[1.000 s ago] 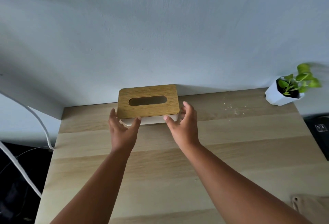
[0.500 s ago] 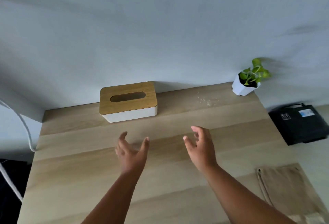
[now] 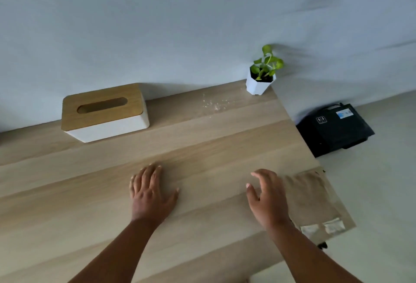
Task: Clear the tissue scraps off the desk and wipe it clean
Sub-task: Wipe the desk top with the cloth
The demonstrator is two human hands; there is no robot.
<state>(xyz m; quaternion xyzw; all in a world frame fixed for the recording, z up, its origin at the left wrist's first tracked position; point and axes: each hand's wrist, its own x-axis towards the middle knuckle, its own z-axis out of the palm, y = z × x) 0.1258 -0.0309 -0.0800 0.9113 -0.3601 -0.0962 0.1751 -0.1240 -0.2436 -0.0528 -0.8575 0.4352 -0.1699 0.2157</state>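
We see a desk [image 3: 202, 147] of pale wood, laid in long bands that run from light beige to a slightly darker tan, with a fine straight grain. On it we find a tissue box [image 3: 104, 112] with a white body and a honey-brown wooden lid, its slot dark brown. The tissue scraps [image 3: 213, 103] are small white specks. The plant pot [image 3: 258, 84] is white, its leaves bright green, the soil dark. We see a beige cloth [image 3: 315, 201] with two paler, off-white patches. The device [image 3: 335, 128] off the desk is black with a small blue-and-white label. The wall [image 3: 180, 23] is a pale grey-blue.
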